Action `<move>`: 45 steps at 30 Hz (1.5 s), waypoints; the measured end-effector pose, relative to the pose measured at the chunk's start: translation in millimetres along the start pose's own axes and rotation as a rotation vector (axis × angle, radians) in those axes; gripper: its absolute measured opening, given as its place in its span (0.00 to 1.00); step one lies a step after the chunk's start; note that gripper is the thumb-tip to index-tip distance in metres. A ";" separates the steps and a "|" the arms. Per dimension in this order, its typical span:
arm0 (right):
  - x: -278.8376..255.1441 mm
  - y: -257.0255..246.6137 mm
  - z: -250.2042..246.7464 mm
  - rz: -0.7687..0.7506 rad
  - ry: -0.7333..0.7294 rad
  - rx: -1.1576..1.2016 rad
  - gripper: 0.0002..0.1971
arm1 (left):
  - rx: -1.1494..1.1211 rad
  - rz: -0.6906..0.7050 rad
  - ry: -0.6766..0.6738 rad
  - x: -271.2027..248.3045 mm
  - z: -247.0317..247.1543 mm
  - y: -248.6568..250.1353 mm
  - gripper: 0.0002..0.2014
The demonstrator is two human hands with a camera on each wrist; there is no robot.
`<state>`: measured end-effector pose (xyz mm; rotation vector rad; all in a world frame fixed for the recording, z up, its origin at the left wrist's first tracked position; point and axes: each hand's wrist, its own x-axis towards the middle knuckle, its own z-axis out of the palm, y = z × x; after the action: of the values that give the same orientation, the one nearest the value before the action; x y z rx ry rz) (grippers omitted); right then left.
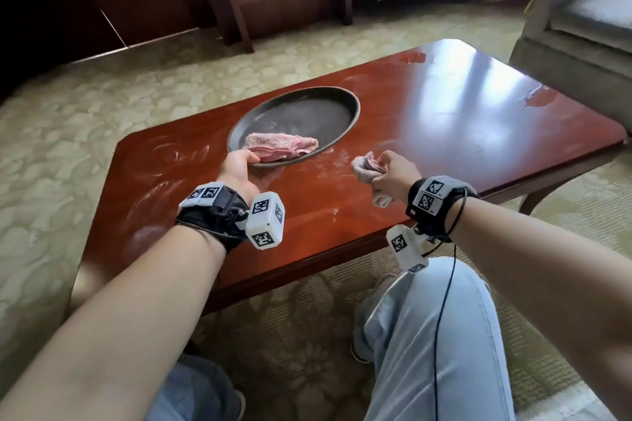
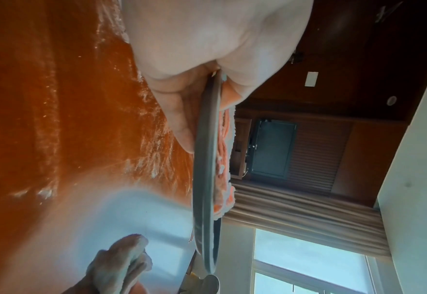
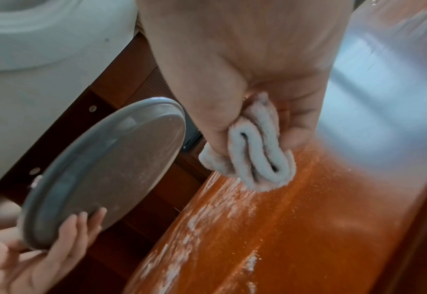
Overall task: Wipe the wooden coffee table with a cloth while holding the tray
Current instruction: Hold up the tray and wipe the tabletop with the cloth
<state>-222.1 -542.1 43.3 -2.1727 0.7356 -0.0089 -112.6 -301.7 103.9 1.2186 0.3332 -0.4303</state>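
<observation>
- Left hand (image 1: 244,170) grips the dark tray (image 1: 337,102) by its near rim, raised off the worktop (image 1: 478,120)
- Right hand (image 1: 393,174) clutches a bunched cloth (image 1: 367,166) touching the powder-streaked wood

The worktop (image 1: 427,133) is red-brown wood under a glossy lacquer that mirrors the window light, smooth toward its far right corner. Dull whitish powdery smears roughen the sheen along its near left edge and around the tray (image 1: 328,96). The finish is chipped at the far edge and at the right edge. The tray looks like dark grey matt metal or plastic, its floor faintly speckled and its rim smooth. On it lies a pink towel (image 1: 280,146) of nubbly terry cloth. The cloth (image 3: 255,159) is pale, fuzzy terry, folded in soft loops.
</observation>
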 end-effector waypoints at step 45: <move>-2.3 -56.5 145.1 -0.066 -0.112 -0.559 0.22 | -0.174 0.068 -0.044 50.8 -120.6 44.0 0.10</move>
<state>-159.9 -410.4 -11.9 -2.6986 0.6542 0.3164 -48.8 -181.9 78.6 1.0469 0.2846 -0.3608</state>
